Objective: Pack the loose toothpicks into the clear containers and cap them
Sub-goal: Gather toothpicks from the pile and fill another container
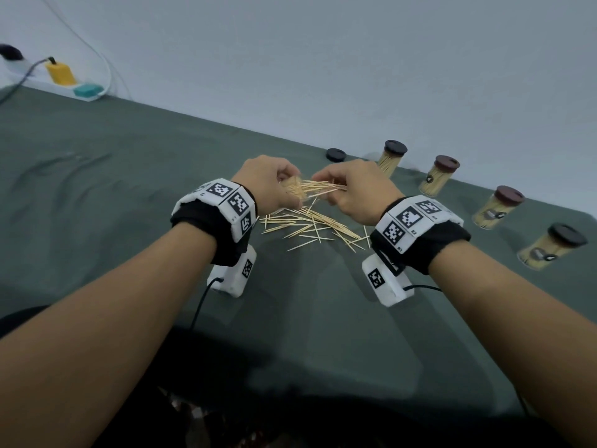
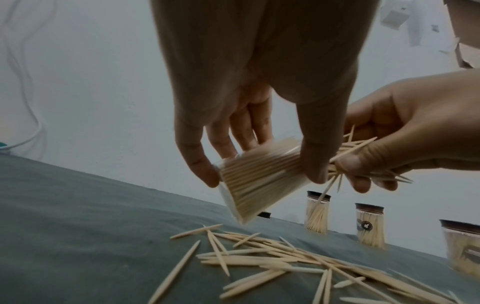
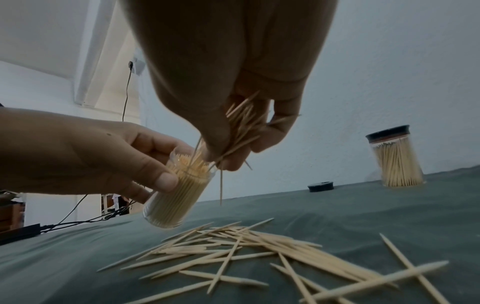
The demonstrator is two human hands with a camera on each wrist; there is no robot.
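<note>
Feeding a pinched bundle of toothpicks (image 3: 244, 125) into an uncapped clear container (image 3: 179, 191) held above the green cloth (image 1: 129, 176).

The left hand (image 1: 265, 184) curls its fingers and thumb round the container, which is tilted with its open mouth toward the right hand (image 1: 355, 189) and already packed nearly full. The right hand pinches the bundle between thumb and fingers at the mouth; one stick (image 3: 221, 185) hangs down outside the rim. Loose toothpicks (image 1: 310, 226) lie scattered on the cloth just below both hands. A black cap (image 1: 336, 154) rests on the cloth beyond them, near four capped, filled containers (image 1: 439, 174) standing in a row to the right.
</note>
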